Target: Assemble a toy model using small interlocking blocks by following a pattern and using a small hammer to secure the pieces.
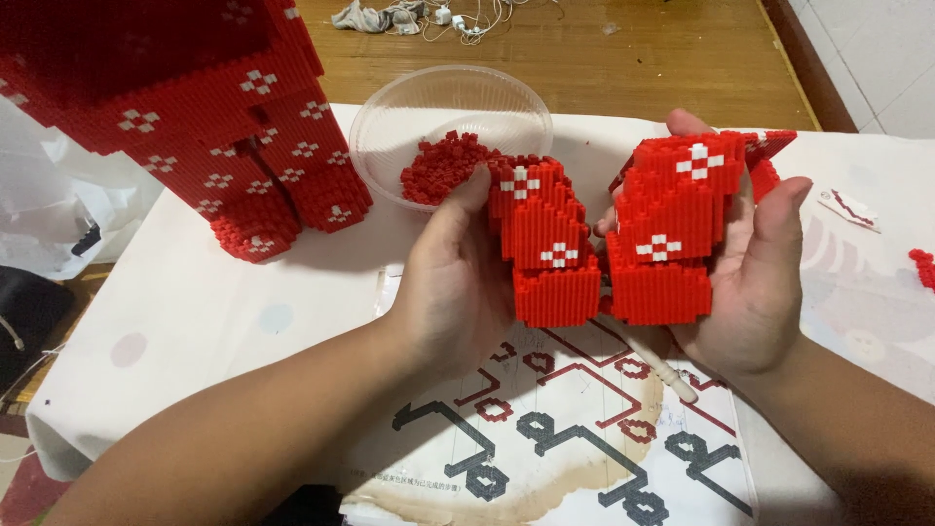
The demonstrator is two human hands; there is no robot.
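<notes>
From the head camera, looking straight down: the left hand (458, 282) is wrapped around a red block section (543, 244) built of tiny bricks, thumb up near its top and fingers curled behind it, so the stepped face with its small white crosses is turned up to the viewer. The right hand (755, 282) cups a second, bulkier red section (672, 234) from the outside, palm against its side and fingers closed round the back, thumb tip showing over its top. The two pieces sit side by side, nearly touching, lower edges about level, held above a printed instruction sheet (584, 438) as though the faces are being compared. Behind them, a clear plastic bowl (443, 107) holds loose red bricks (443, 168) within easy reach. At far left stands a large red brick model (234, 117) with matching white crosses, on the white-covered table (195, 312). A thin white tool (662, 368) lies on the sheet beneath the right hand.
</notes>
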